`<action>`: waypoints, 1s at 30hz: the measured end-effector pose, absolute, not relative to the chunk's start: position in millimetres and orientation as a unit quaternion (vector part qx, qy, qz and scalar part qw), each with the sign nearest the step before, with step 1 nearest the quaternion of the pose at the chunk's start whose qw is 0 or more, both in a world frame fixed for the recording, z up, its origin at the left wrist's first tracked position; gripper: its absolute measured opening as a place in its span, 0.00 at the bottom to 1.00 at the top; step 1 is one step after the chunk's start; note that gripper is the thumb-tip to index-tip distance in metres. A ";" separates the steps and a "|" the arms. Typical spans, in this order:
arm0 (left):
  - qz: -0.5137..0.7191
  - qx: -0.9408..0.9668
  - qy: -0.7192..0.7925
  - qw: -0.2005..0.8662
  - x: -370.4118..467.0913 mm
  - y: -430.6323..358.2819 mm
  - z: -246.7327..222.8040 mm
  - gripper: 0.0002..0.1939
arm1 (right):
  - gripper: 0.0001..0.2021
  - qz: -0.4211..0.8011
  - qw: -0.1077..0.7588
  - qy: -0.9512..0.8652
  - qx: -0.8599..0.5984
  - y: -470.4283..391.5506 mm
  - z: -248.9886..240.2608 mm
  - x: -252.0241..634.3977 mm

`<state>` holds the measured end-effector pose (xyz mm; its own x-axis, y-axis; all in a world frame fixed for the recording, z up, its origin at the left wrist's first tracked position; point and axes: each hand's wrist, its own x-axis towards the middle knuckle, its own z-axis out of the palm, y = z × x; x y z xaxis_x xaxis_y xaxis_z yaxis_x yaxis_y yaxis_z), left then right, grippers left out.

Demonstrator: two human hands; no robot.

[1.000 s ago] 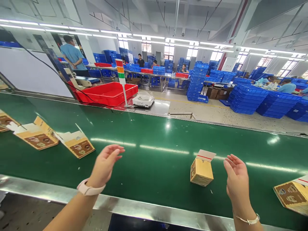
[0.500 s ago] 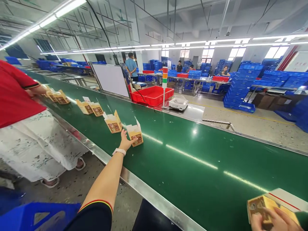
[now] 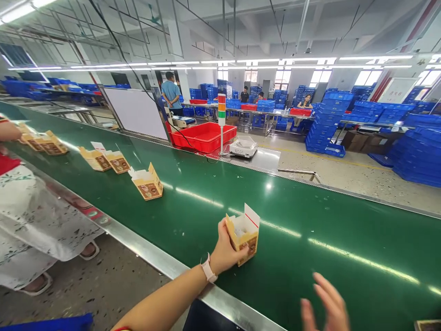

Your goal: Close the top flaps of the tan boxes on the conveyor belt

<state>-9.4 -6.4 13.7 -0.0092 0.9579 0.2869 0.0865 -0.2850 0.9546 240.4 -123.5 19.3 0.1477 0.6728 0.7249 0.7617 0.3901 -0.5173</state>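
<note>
My left hand grips a small yellow and brown carton from its left side, thumb across the front. The carton stands upright on the green conveyor belt with its top flaps up, one white flap marked by a red line. My right hand is over the belt at the lower right, somewhat blurred, fingers apart and nothing in them. Another open carton stands to the left on the belt. Part of a box shows at the bottom right corner.
Several more open cartons stand farther left, near a co-worker's arm. Across the belt are a red tray, a signal light and a white scale. A metal rail edges the belt on my side.
My left hand has brought its carton rightward and closer to me along the belt. My right hand has let go of the box at the lower right. The view has turned right.
</note>
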 end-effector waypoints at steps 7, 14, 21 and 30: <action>0.538 0.685 0.356 0.340 18.6 -41.2 11.8 0.41 | 0.24 -0.024 0.438 -0.790 -0.427 -92.1 12.0 171.7; 0.529 0.762 0.280 0.247 8.2 -25.8 35.0 0.21 | 0.10 0.019 0.543 -0.711 -0.447 -87.5 17.1 167.2; 0.434 0.795 0.323 0.273 22.6 -25.0 44.1 0.11 | 0.13 0.206 0.713 -0.408 -0.532 -91.0 17.9 155.9; 0.370 0.549 0.419 0.621 56.4 -19.9 49.4 0.26 | 0.34 0.434 0.652 -0.249 -0.570 -90.7 32.3 187.1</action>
